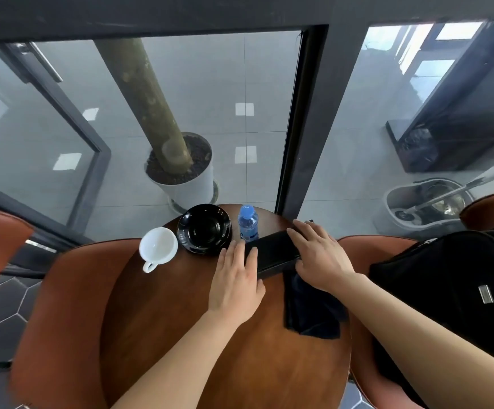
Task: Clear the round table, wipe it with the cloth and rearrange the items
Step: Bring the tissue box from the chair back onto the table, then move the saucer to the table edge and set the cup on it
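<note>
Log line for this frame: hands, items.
left hand: touching black box | right hand: gripping it | cloth: lying on table | cup, saucer, bottle: on table

The single head-worn wide-angle view looks steeply down, close over the round surface (180, 335) in the lower frame

Both bare forearms reach in, the left from 7 o'clock pointing toward 1 o'clock, the right from 4 o'clock pointing toward 10 o'clock. The left hand (235, 278) lies palm down, fingers straight and close together, fingertips touching the black case (272, 249). The right hand (319, 258), at 3 o'clock of the left, spans that case, fingers spread over its far edge, thumb bent against its near edge.
</note>
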